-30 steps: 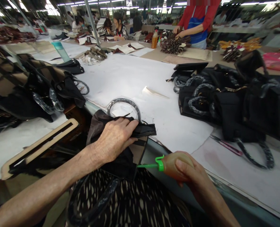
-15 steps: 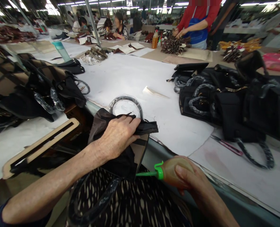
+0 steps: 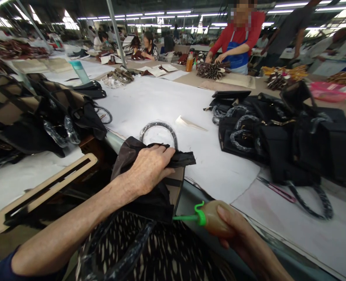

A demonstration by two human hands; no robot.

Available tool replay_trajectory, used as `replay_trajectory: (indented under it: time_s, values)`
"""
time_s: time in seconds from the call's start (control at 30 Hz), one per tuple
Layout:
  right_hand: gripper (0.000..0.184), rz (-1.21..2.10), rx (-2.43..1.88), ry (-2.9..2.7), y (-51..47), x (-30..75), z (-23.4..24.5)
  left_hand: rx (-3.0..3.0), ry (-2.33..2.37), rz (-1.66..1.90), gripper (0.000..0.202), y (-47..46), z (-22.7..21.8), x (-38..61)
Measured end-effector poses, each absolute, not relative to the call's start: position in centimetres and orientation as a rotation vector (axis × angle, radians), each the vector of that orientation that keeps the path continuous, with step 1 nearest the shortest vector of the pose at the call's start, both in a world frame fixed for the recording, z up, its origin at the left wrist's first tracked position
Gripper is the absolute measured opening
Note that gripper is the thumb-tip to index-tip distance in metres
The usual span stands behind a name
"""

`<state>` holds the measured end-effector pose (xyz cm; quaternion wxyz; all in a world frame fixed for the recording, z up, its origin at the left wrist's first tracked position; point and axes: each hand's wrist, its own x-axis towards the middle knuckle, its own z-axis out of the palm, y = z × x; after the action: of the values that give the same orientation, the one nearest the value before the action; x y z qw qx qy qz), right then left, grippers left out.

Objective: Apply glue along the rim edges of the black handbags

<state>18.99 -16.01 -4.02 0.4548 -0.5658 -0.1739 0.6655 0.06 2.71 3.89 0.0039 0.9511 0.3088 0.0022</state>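
Observation:
A black handbag (image 3: 155, 203) lies between my lap and the table edge, its lining folded back and a plastic-wrapped handle (image 3: 159, 127) looping over the white paper. My left hand (image 3: 151, 166) grips the bag's folded upper edge, fingers closed over the cloth. A second wrapped handle (image 3: 128, 253) hangs down across my patterned clothing. In my right hand (image 3: 234, 220) is a squeeze bottle (image 3: 218, 218) of amber liquid, which looks like glue. Its green nozzle (image 3: 186, 217) points left, with the tip at the bag's lower right corner; whether it touches I cannot tell.
Black bags are piled on the right (image 3: 278, 136) and the left (image 3: 44, 113). Pink-handled scissors (image 3: 276, 189) lie near the right pile. A tan slotted frame (image 3: 47, 187) sits at left. Across the table, a person in a red top (image 3: 237, 43) handles brown pieces.
The view has tilted up slightly. The bottle's nozzle tip stays by the bag's lower right corner, and my left hand keeps its hold on the bag.

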Motion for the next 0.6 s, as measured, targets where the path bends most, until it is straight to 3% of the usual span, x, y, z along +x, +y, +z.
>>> replay_trajectory:
  time_s: [0.43, 0.6]
  values:
    - [0.043, 1.643, -1.342, -0.354, -15.7, 18.4, -3.7, 2.978, 0.934, 0.074, 0.031, 3.6, 3.7, 0.2]
    - [0.037, 1.805, -1.127, 0.071, -16.4, 18.4, -3.4, 2.966, 0.93, 0.049, 0.029, 4.0, 4.0, 0.6]
